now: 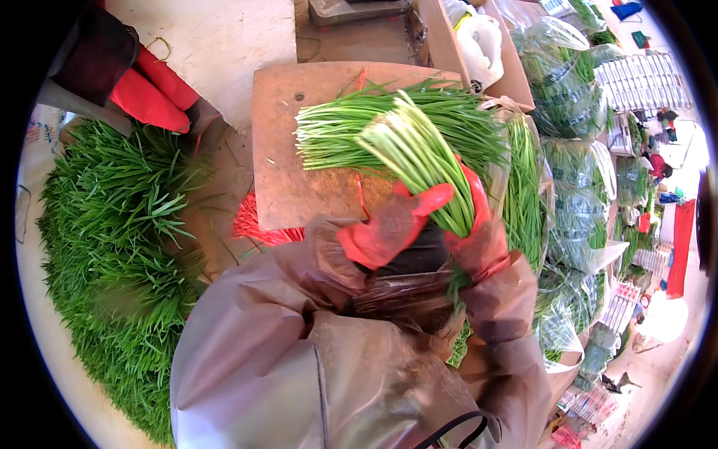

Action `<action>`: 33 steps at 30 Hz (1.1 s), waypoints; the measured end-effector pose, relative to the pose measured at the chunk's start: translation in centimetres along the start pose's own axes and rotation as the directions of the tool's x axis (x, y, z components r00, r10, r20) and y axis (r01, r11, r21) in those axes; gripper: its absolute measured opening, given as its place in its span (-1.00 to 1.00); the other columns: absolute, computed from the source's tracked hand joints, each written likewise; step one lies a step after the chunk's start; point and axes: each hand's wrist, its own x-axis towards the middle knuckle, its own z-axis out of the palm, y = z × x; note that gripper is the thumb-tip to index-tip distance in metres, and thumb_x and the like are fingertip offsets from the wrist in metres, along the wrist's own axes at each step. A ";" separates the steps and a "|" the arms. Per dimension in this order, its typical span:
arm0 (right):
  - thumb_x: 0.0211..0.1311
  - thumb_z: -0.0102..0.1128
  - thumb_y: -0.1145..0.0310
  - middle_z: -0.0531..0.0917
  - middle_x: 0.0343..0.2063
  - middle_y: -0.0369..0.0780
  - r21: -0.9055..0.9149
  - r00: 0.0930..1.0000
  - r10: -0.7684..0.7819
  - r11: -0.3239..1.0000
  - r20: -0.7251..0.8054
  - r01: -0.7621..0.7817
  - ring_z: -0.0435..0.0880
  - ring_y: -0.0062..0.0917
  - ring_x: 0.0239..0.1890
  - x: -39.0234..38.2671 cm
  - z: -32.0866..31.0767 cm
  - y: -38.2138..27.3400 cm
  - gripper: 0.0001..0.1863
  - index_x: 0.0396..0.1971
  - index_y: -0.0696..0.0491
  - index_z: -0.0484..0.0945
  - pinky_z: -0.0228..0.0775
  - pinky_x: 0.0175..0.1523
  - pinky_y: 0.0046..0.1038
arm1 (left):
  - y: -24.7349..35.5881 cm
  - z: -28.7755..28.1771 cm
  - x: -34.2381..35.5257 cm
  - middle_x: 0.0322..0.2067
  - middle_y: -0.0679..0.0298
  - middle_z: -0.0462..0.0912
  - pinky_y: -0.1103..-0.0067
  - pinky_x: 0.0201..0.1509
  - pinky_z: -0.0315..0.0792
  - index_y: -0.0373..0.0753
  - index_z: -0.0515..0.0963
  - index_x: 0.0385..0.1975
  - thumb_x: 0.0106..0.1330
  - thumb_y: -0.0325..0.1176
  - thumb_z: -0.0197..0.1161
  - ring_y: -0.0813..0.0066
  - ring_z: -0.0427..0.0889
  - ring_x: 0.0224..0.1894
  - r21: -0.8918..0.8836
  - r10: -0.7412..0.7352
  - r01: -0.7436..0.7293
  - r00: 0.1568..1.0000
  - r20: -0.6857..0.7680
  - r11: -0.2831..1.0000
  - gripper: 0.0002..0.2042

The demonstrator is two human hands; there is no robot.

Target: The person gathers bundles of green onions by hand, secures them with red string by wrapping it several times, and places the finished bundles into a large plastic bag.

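In front of my body I hold a bunch of garlic chives (pixel 410 150), tilted with its pale stem ends up and to the left. My right hand (pixel 480 236), in a soiled red glove, is wrapped round its lower leafy part. My left hand (pixel 393 228), gloved alike, closes on the bunch from the left, a finger or thumb across the stems; its other fingers are partly hidden. Behind lies a pile of garlic chives (pixel 336 127) on a wooden board (pixel 280 187), stem ends to the left. A thin red tie (pixel 361 196) runs across the board beneath the pile.
A bundle of red ties (pixel 258 223) hangs at the board's near left edge. A large heap of chives (pixel 120 254) stands at my left, near a person's red-sleeved arm or leg (pixel 153 90). Bagged chives (pixel 572 172) line the right side. A cardboard box (pixel 441 37) stands behind the board.
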 end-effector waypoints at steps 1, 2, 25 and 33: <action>-0.21 0.13 0.49 0.38 -0.09 -0.10 -0.124 0.999 -0.027 0.992 0.042 0.032 0.39 -0.28 -0.06 1.4 -0.5 -0.1 -0.28 0.08 0.04 0.09 0.26 -0.05 -0.40 | 1.3 -0.4 -0.3 -0.20 0.29 0.43 0.56 -0.11 0.29 -0.26 0.30 -0.11 -0.02 -0.47 0.20 0.52 0.39 -0.17 0.121 -0.005 0.010 0.999 -0.041 0.993 -0.59; -0.15 0.15 0.44 0.38 -0.08 -0.10 -0.246 0.996 -0.047 0.967 0.081 0.066 0.40 -0.29 -0.07 2.7 -1.0 -0.1 -0.34 0.06 0.09 0.13 0.27 -0.05 -0.38 | 2.7 -0.7 -1.1 -0.15 0.28 0.40 0.55 -0.08 0.28 -0.26 0.28 -0.08 -0.03 -0.46 0.21 0.51 0.37 -0.11 0.344 0.036 0.023 0.986 -0.163 0.939 -0.55; 0.01 -0.21 0.44 0.23 0.06 -0.28 -0.656 0.883 -0.212 0.603 0.418 0.455 0.20 -0.45 0.10 13.8 6.9 3.5 -0.33 0.16 -0.26 -0.15 -0.11 0.19 -0.28 | 12.7 -12.2 -1.0 0.05 0.17 0.21 0.52 0.16 -0.01 -0.33 0.12 0.06 0.26 -0.24 -0.26 0.34 0.15 0.11 0.828 0.670 -0.144 0.669 -0.322 0.542 -0.58; 0.18 -0.53 0.29 -0.01 0.17 -0.35 -0.893 0.949 -0.157 -0.409 0.272 0.188 -0.13 -0.50 0.23 13.9 12.0 8.6 -0.55 0.12 -0.27 -0.06 -0.31 0.24 -0.21 | 14.0 -11.6 1.6 -0.02 0.13 0.31 0.51 0.12 0.06 -0.36 0.26 -0.05 0.20 -0.29 -0.05 0.35 0.26 0.03 0.987 0.365 0.139 0.926 -0.099 -0.086 -0.63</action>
